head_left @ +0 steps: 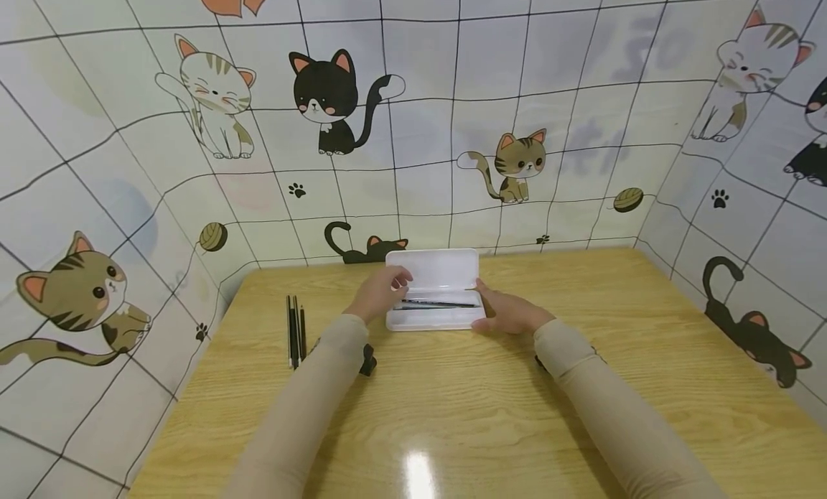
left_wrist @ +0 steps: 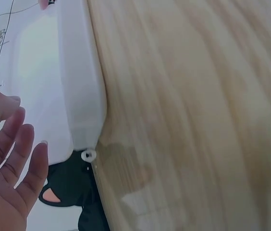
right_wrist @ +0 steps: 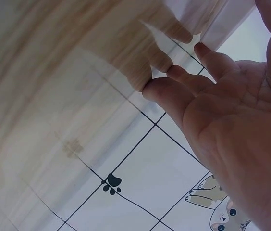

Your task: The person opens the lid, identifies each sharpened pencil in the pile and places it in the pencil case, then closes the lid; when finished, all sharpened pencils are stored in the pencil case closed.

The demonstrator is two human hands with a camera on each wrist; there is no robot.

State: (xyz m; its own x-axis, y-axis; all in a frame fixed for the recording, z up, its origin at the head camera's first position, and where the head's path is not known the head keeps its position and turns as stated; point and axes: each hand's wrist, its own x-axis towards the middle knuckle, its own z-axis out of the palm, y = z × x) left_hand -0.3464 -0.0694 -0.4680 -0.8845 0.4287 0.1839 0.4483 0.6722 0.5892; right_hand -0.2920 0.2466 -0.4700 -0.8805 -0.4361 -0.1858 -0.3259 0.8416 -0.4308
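Observation:
A white pencil case (head_left: 436,319) lies open on the table, its lid (head_left: 442,268) tilted up at the back. Slim dark pencils (head_left: 446,304) lie lengthwise inside it. My left hand (head_left: 381,292) hovers at the left end of the case; in the left wrist view its fingers (left_wrist: 32,159) are loosely bent with nothing between them. At the opposite end my right hand (head_left: 510,311) holds the case, thumb at the front corner and fingers toward the hinge. The right wrist view shows its fingertips (right_wrist: 157,89) down at the tabletop.
Several dark pencils (head_left: 294,334) lie side by side on the wooden table (head_left: 452,406), left of my left forearm. A cat-printed cloth wall (head_left: 426,140) encloses the table at the back and both sides, and the case stands close to the back one.

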